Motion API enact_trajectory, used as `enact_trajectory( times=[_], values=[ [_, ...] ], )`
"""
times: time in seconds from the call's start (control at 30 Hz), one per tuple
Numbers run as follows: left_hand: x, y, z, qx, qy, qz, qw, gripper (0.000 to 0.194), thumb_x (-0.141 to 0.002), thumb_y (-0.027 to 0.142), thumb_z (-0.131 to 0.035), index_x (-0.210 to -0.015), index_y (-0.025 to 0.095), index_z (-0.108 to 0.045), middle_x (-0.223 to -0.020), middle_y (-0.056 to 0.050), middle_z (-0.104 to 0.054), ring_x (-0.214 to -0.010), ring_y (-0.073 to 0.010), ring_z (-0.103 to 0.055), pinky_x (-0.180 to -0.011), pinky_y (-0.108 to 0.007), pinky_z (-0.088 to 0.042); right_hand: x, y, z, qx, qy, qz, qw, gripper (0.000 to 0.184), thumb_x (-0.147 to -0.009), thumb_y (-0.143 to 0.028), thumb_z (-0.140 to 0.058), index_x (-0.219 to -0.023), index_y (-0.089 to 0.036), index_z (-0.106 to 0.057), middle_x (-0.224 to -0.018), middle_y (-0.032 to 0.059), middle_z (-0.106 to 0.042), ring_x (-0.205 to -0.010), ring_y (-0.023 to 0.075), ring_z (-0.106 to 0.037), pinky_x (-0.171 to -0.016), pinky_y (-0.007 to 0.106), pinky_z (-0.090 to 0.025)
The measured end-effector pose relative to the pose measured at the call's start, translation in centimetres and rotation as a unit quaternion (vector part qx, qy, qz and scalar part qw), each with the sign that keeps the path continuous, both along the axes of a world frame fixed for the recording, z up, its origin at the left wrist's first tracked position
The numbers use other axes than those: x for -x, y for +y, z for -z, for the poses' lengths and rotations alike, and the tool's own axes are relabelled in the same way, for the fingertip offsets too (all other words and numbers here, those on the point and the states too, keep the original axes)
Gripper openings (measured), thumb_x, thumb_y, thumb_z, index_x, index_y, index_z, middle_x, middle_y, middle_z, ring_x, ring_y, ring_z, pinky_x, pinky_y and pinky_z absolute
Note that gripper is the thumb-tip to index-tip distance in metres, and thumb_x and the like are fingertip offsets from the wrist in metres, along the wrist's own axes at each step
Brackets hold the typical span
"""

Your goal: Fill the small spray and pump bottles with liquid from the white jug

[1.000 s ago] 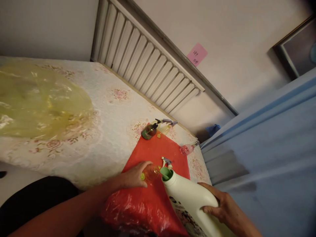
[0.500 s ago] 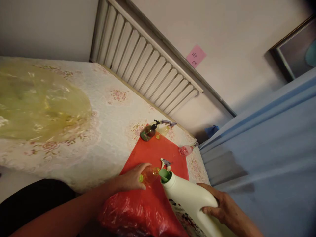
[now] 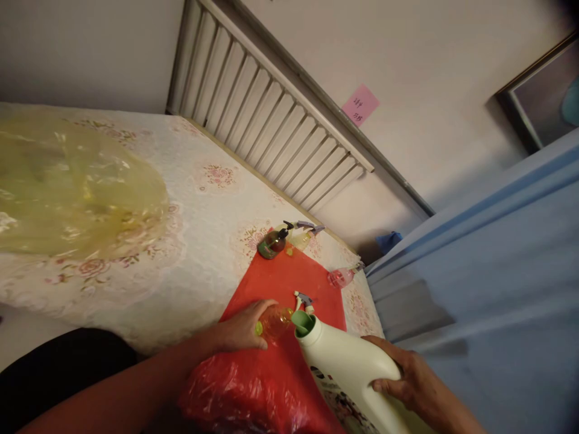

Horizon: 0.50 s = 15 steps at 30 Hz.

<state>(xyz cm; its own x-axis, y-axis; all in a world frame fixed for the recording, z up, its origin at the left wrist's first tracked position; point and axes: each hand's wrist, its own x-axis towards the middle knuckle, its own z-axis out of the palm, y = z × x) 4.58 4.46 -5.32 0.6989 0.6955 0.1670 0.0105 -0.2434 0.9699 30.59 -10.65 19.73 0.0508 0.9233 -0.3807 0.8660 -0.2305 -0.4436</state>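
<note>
My left hand (image 3: 246,325) is closed around a clear spray bottle (image 3: 277,321) without its head, which lies tilted with its neck toward the jug. My right hand (image 3: 409,383) grips the handle of a large pale jug (image 3: 353,367) with a printed label. The jug is tipped, and its green-lined spout (image 3: 304,323) meets the bottle's neck. Whether liquid flows between them I cannot tell. Just beyond the spout, a trigger spray head (image 3: 304,300) rests on the red sheet (image 3: 289,271).
A dark pump bottle (image 3: 272,243), a yellowish spray bottle (image 3: 302,240) and a pink spray bottle (image 3: 341,277) stand farther back. Crumpled red plastic (image 3: 262,392) lies in front. A yellow plastic bag (image 3: 81,187) covers the left of the flowered tablecloth (image 3: 203,223). Blue curtain (image 3: 474,277) hangs at right.
Hardly anything differs. Both hands keep their grips, and the jug's spout stays at the bottle's neck; the whole view has shifted very slightly.
</note>
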Motion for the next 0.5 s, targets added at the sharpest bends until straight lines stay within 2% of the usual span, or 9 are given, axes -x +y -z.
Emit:
enact_trajectory(
  times=[0.33,0.5],
  values=[
    [-0.03,0.02,-0.06,0.002,0.004,-0.002,1.000,0.088,-0.056,0.018,-0.074,-0.138,0.026,-0.041,-0.144,-0.008,-0.048,-0.132,-0.0326,-0.045,-0.109,-0.043,-0.038,0.07,0.20,-0.45,0.004,-0.026,-0.011,1.000,0.062,-0.075,-0.056,-0.067,-0.128,-0.027,-0.060,-0.092,0.0004,-0.073,-0.085,0.0258,-0.066,-0.074,0.027,-0.053],
    [0.05,-0.01,-0.32,0.000,0.004,-0.001,1.000,0.087,-0.057,0.018,-0.075,-0.136,0.026,-0.042,-0.143,-0.008,-0.049,-0.133,-0.0320,-0.044,-0.111,-0.044,-0.036,0.10,0.38,-0.46,0.001,-0.024,-0.011,1.000,0.061,-0.075,-0.054,-0.069,-0.129,-0.027,-0.060,-0.096,0.0005,-0.073,-0.087,0.0257,-0.066,-0.076,0.028,-0.053]
  ],
)
